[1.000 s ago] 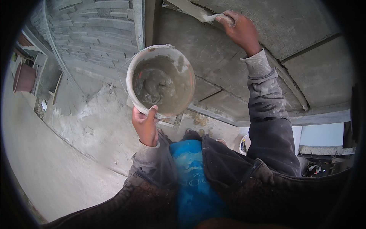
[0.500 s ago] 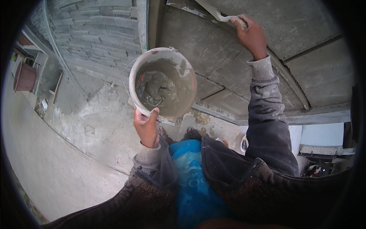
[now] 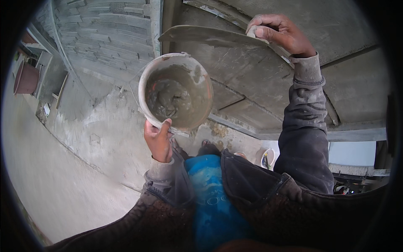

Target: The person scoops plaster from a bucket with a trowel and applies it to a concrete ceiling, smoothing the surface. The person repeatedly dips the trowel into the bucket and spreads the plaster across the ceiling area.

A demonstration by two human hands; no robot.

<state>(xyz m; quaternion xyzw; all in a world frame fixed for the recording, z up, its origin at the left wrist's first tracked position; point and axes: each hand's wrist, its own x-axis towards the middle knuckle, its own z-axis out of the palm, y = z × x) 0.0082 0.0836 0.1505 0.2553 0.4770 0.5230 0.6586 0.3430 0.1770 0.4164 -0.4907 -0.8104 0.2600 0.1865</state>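
My left hand (image 3: 158, 140) grips the near rim of a round, pale bucket (image 3: 143, 90), thumb on top. Wet grey mortar (image 3: 168, 95) lies inside, and smears coat the inner wall. Up at the right, my right hand (image 3: 282, 34) is closed around the pale, crusted handle of a trowel (image 3: 210, 34). Its long, dark blade points left, past the bucket's far side, in front of the grey wall. Some grey smears show on the blade; whether it touches the wall I cannot tell.
A grey plastered wall (image 3: 247, 67) with grooves fills the upper right. Stone-textured cladding (image 3: 100, 38) is at the upper left. A brown tub (image 3: 26, 78) stands far left. Near my feet, a small white bucket (image 3: 268, 158) holds items on the concrete floor (image 3: 79, 180).
My right hand has turned and shifted right, bringing the trowel's blade broadly into view, pointing left above the bucket. The bucket has moved slightly left, still in my left hand.
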